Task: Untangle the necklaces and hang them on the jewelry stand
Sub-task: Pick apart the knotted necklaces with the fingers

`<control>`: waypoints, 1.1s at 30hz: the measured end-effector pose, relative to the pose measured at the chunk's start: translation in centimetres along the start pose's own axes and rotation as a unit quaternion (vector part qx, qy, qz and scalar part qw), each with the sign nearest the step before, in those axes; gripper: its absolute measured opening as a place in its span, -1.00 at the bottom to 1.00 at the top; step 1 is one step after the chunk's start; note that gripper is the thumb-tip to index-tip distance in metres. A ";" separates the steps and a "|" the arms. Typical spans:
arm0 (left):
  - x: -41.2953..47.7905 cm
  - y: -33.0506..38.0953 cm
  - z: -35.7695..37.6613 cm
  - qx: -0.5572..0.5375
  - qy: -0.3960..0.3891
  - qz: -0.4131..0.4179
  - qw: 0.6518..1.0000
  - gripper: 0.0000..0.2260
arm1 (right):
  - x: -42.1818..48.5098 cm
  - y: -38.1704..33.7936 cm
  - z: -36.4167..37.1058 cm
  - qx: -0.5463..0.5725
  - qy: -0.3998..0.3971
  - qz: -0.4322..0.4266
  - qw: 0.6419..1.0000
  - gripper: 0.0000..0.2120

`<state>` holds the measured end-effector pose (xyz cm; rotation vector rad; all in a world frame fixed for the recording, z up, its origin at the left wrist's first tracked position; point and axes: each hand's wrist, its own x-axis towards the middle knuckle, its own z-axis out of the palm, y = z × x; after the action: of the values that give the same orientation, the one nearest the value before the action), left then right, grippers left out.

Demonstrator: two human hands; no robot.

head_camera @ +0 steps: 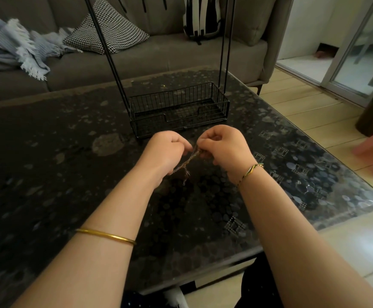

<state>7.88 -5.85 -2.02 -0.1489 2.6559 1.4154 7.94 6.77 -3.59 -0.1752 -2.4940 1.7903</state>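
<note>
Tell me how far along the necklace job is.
Early. Done: nothing visibly; the stand shows no necklace, though its top is out of frame. In hand: the left hand and right hand pinch the tangled necklaces between them above the table. Left: separating the chains and hanging them.

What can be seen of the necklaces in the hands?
The necklaces are thin, gold-brown metal chains, twisted into one tangled strand. It runs slanted above the table, from the right hand, which pinches its upper end, down to the left hand, which also holds it. A short loose end hangs below.
</note>
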 end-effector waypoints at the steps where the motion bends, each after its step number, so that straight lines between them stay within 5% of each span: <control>1: 0.0 0.1 0.0 -0.007 -0.012 -0.011 1.000 -0.81 | 0.0 -0.1 0.0 0.007 -0.003 -0.001 1.000 -0.89; 8: -0.3 -0.2 0.1 -0.008 -0.047 0.012 0.999 -0.91 | -0.3 -0.3 -0.1 0.068 -0.022 -0.012 0.997 -0.88; 20: 1.2 -0.9 0.5 -0.127 -0.039 -0.105 0.986 -0.84 | -0.2 -0.2 -0.1 0.142 -0.037 0.022 0.989 -0.86; 23: 1.1 -0.9 0.6 -0.120 -0.064 -0.098 0.986 -0.77 | -0.2 -0.3 -0.1 0.150 -0.036 0.015 0.988 -0.86; 27: 0.9 -1.0 0.4 -0.108 -0.078 -0.092 0.987 -0.93 | -0.2 -0.3 0.0 0.170 -0.040 0.016 0.984 -0.85; 33: 0.4 -0.5 0.7 -0.005 -0.022 -0.030 0.999 -0.91 | -0.3 -0.5 0.1 0.154 -0.049 0.005 0.987 -0.87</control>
<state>7.63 -5.55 -2.84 -0.1943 2.5869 1.3984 8.24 6.46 -3.18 -0.0833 -2.2379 2.2077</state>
